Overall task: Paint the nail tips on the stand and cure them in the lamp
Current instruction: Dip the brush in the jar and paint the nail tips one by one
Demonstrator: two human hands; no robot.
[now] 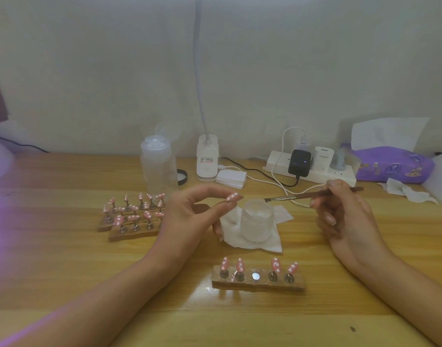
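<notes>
The left hand (pixel 189 212) pinches a pink dotted nail tip (pixel 232 197) above the counter (pixel 64 261), beside the jar (pixel 258 221), where the brush (pixel 315 195) gripped in the right hand (pixel 342 216) hovers: painting seems in hand, and next the bristles must meet that tip steadily.

This looks like a home nail-art corner. A wooden desk (pixel 64 259) stands against a plain white wall (pixel 114 71). On it are a power strip (pixel 340 175) crowded with chargers, a purple tissue pack (pixel 395 166), a gooseneck desk lamp (pixel 207 159), a pump bottle (pixel 158 166) and wooden stands of pink nail tips (pixel 132 216).
</notes>
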